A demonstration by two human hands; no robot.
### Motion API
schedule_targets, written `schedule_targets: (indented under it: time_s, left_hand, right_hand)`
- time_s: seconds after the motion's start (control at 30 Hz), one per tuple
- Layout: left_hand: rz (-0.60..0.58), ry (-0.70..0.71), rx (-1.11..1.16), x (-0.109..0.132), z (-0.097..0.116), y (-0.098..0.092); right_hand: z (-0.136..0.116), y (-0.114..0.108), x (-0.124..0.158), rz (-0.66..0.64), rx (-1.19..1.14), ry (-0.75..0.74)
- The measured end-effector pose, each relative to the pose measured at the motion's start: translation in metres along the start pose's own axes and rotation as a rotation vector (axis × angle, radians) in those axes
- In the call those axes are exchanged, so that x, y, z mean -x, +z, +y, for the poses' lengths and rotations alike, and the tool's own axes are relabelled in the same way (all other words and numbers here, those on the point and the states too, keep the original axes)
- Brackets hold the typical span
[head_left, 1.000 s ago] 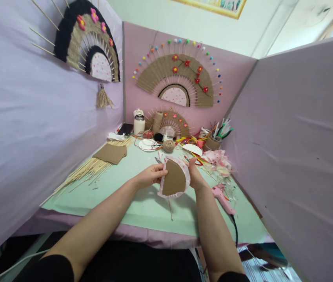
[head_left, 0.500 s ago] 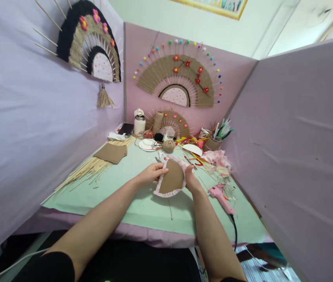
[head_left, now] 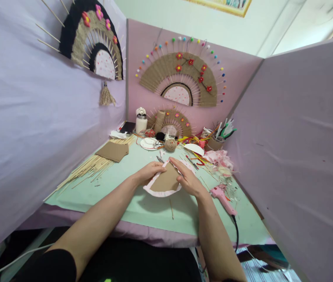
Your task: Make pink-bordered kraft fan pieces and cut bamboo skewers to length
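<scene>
A brown cardboard half-circle (head_left: 166, 182) with a pink fabric border lies almost flat, just above the green mat (head_left: 142, 207). My left hand (head_left: 148, 172) pinches its left edge with the fingers closed on the rim. My right hand (head_left: 187, 178) rests on top of the right side, fingers stretched along the cardboard and pressing on it. A thin wooden stick (head_left: 171, 208) lies on the mat just in front of the piece.
A pink glue gun (head_left: 221, 196) with a black cord lies right of my right wrist. Bamboo sticks (head_left: 92, 168) and cardboard pieces (head_left: 112, 151) sit at the left. A twine ball (head_left: 170, 145), plates, ribbons, fabric scraps and a tool cup (head_left: 215, 143) crowd the back. Partition walls carry woven fans.
The cardboard half-circle has gone from upright to nearly flat near the mat. My right hand has moved from behind it onto its top face. My left hand keeps its grip.
</scene>
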State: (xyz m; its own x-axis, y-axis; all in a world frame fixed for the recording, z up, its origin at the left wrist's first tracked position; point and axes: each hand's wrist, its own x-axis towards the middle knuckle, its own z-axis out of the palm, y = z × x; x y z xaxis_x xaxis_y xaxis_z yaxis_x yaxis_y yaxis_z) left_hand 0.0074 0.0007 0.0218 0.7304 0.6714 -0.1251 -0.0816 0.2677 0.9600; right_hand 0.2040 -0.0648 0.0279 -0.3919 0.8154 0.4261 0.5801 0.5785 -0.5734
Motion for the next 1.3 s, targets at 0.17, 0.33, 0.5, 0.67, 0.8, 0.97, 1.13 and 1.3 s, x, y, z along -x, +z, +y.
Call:
schedule_targets:
  time_s: [0.17, 0.33, 0.5, 0.67, 0.8, 0.97, 1.13, 1.3]
  left_hand:
    - [0.062, -0.046, -0.186, -0.007, 0.002, -0.015]
    - [0.085, -0.049, -0.201, -0.011, -0.003, -0.019]
    - [0.038, -0.082, -0.135, -0.004, -0.003, -0.011]
    - [-0.078, -0.028, -0.131, 0.000, -0.004, -0.003]
    - [-0.138, -0.021, -0.205, 0.001, -0.004, 0.001]
    - [-0.145, -0.018, -0.232, 0.002, -0.004, 0.001]
    - [-0.143, -0.019, -0.220, 0.001, -0.004, 0.000]
    - [-0.112, -0.018, -0.233, 0.001, -0.003, 0.001]
  right_hand:
    - [0.000, 0.006, 0.003, -0.078, 0.184, 0.029]
    - [-0.001, 0.007, 0.005, -0.087, 0.111, 0.035]
    - [0.007, 0.005, 0.006, 0.171, -0.348, 0.080]
    - [0.014, 0.012, 0.002, 0.181, -0.463, 0.276]
    - [0.004, 0.015, 0.000, 0.077, -0.323, 0.269]
    - [-0.002, 0.016, 0.000, 0.092, -0.223, 0.210]
    - [0.004, 0.018, 0.001, 0.111, -0.161, 0.133]
    - [0.009, 0.019, 0.002, 0.106, -0.126, 0.011]
